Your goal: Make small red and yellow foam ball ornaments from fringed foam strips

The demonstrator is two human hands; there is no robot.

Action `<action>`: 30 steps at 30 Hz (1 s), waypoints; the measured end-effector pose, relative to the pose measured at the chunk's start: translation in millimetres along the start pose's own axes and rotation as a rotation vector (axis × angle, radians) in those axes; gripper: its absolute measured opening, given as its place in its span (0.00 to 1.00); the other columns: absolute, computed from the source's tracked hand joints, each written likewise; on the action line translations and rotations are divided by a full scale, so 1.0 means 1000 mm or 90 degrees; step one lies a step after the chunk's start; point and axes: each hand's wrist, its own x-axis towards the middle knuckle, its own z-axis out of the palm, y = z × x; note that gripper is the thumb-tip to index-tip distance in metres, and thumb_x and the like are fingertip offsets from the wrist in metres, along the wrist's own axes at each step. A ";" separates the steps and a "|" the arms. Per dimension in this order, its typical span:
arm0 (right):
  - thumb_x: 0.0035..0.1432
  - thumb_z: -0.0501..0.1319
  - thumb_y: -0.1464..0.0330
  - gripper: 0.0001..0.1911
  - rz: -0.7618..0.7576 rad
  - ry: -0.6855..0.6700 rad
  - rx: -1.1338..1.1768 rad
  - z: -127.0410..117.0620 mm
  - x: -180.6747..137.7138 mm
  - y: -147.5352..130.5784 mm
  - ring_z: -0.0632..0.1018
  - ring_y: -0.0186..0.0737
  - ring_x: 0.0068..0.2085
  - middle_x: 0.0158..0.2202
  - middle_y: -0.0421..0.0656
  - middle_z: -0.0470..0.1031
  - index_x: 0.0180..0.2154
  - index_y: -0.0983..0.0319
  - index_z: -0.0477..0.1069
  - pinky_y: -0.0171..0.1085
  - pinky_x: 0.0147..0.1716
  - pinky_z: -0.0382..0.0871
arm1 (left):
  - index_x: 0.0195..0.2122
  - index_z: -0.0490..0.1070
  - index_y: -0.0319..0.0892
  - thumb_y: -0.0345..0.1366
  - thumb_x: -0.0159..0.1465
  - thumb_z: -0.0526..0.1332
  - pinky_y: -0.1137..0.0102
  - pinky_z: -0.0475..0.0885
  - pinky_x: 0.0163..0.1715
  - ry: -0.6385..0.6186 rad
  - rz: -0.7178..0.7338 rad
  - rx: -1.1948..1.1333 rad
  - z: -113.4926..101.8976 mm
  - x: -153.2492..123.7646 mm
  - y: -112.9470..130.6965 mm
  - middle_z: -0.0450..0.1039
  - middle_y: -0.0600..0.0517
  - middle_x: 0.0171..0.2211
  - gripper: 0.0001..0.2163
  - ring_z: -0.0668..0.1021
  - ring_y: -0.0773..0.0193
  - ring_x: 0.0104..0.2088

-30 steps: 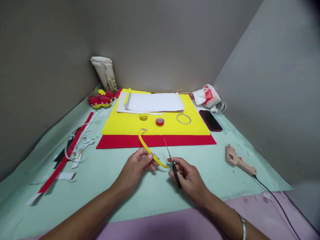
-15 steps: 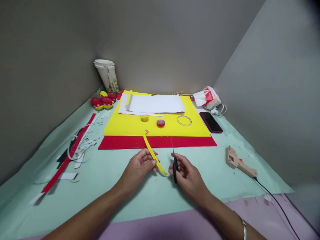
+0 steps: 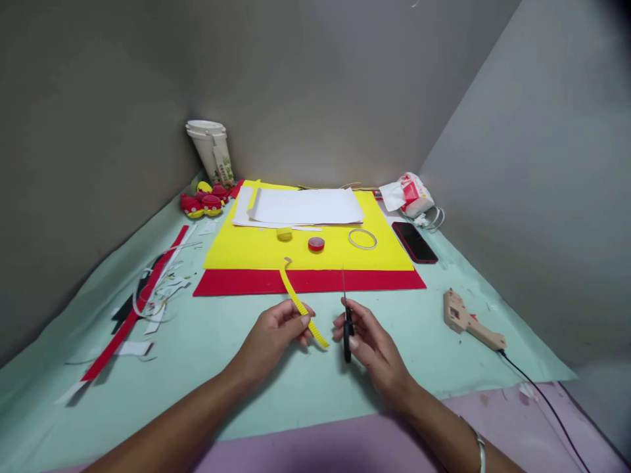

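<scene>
My left hand (image 3: 276,334) pinches a narrow yellow fringed foam strip (image 3: 298,302) that curves up and away from it, its lower end hanging free between my hands. My right hand (image 3: 367,341) grips small black-handled scissors (image 3: 346,315), blades closed and pointing up and away. The scissors stand just to the right of the strip's lower end without touching it. Both hands hover above the pale green table cover (image 3: 221,341).
A yellow foam sheet (image 3: 256,246) lies on a red one (image 3: 236,282), bearing white paper (image 3: 305,205), a yellow cap (image 3: 284,234), a red cap (image 3: 316,244) and a ring (image 3: 362,238). A phone (image 3: 415,242) and glue gun (image 3: 468,320) lie right; scraps (image 3: 148,299) left.
The scissors swung from leaning left to nearly upright and drew away from the strip. My left hand turned the strip so its top stands closer in.
</scene>
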 end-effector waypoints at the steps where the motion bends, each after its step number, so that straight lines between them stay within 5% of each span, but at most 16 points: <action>1: 0.63 0.57 0.62 0.26 -0.006 -0.008 0.031 0.000 0.000 -0.001 0.73 0.46 0.50 0.50 0.48 0.68 0.61 0.56 0.56 0.42 0.46 0.69 | 0.36 0.72 0.40 0.38 0.60 0.63 0.68 0.69 0.32 -0.005 -0.005 0.003 0.000 0.000 0.000 0.71 0.53 0.24 0.07 0.73 0.65 0.26; 8: 0.53 0.67 0.68 0.39 0.034 0.037 0.054 0.017 0.004 0.000 0.74 0.39 0.42 0.44 0.43 0.64 0.62 0.52 0.50 0.38 0.40 0.71 | 0.38 0.72 0.39 0.39 0.60 0.62 0.68 0.69 0.32 -0.057 -0.014 0.057 0.001 0.000 0.000 0.72 0.53 0.25 0.09 0.73 0.65 0.26; 20: 0.55 0.62 0.72 0.31 0.040 0.007 -0.039 0.024 0.008 0.002 0.73 0.35 0.38 0.38 0.40 0.69 0.60 0.55 0.57 0.36 0.40 0.70 | 0.35 0.75 0.41 0.35 0.57 0.66 0.68 0.69 0.37 -0.144 0.008 0.061 0.003 -0.002 -0.004 0.77 0.49 0.33 0.06 0.76 0.60 0.34; 30: 0.54 0.60 0.76 0.28 0.082 -0.066 -0.072 0.021 0.009 -0.009 0.67 0.31 0.28 0.28 0.34 0.62 0.56 0.57 0.62 0.30 0.27 0.65 | 0.33 0.74 0.40 0.40 0.60 0.64 0.70 0.67 0.30 -0.087 0.025 0.131 0.000 -0.001 -0.005 0.72 0.53 0.25 0.08 0.72 0.64 0.26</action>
